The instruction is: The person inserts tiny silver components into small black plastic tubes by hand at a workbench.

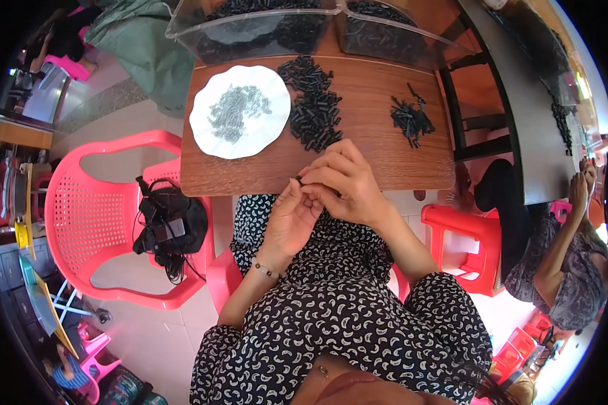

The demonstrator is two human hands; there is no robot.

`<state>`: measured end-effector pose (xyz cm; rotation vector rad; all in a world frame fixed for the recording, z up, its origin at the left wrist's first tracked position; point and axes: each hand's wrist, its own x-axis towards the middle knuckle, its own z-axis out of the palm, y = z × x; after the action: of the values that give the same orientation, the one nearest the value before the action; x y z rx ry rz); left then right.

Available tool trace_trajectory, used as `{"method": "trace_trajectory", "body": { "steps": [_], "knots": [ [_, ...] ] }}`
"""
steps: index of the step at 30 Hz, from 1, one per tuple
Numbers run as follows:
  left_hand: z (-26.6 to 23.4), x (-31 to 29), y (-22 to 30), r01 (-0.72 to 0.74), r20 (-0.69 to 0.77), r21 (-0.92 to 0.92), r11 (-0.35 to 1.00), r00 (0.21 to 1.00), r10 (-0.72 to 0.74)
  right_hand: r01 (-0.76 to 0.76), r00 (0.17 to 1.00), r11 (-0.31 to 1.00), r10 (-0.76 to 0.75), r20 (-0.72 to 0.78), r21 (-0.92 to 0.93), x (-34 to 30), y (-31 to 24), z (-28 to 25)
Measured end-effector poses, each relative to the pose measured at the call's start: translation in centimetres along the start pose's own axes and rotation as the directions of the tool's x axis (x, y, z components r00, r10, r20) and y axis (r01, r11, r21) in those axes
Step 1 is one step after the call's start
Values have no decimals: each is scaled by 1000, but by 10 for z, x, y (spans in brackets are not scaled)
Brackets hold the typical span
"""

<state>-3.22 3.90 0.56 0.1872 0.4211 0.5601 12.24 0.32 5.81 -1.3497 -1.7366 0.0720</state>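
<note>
Head view: both hands meet at the near edge of the brown wood-grain table (371, 91), just in front of the wearer's patterned dress (331, 297). The left hand (292, 217), with a beaded bracelet (267, 268) at the wrist, has its thumb and fingers pinched together on a small black piece (299, 179). The right hand (344, 181) has its fingers bent and brought together on the same piece from the other side; the exact contact of each fingertip is partly hidden. The small black piece is thus located between the fingertips of the two hands, at the table's near edge. On the table, a white plate (203, 138) with a scalloped rim occupies the left side and carries a heap of small translucent pieces (231, 111). Immediately right of the plate lies a long pile of short black tubes (315, 104), extending toward the far side. A smaller cluster of black parts (412, 123) lies well apart, near the right edge. At the far side stand two clear plastic bins, the left bin (263, 40) and the right bin (385, 44), both containing black parts. Left of the table, a pink plastic chair (91, 209) supports a black bundle with cables (172, 226). To the right are a red plastic stool (459, 233) and another seated person (564, 270).
</note>
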Motion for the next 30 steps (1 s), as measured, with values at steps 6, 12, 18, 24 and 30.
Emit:
{"method": "trace_trajectory", "body": {
  "steps": [6,12,18,24,30],
  "knots": [
    [5,0,-1,59,-56,-32,998,997,-61,-17,1000,999,16,-12,-27,-2,1,-5],
    [8,5,0,52,-114,-26,998,992,-55,0,1000,1000,0,23,0,-1,8,-13],
    [7,6,8,15,-184,-31,999,983,-21,-150,989,986,150,-1,-67,25,51,-40],
    [7,8,9,38,-152,-76,996,987,-49,-255,961,911,277,23,-325,52,132,-52],
    [4,7,11,54,-156,-92,994,985,-68,-281,931,910,335,142,-305,53,131,-51]
  ]
}}
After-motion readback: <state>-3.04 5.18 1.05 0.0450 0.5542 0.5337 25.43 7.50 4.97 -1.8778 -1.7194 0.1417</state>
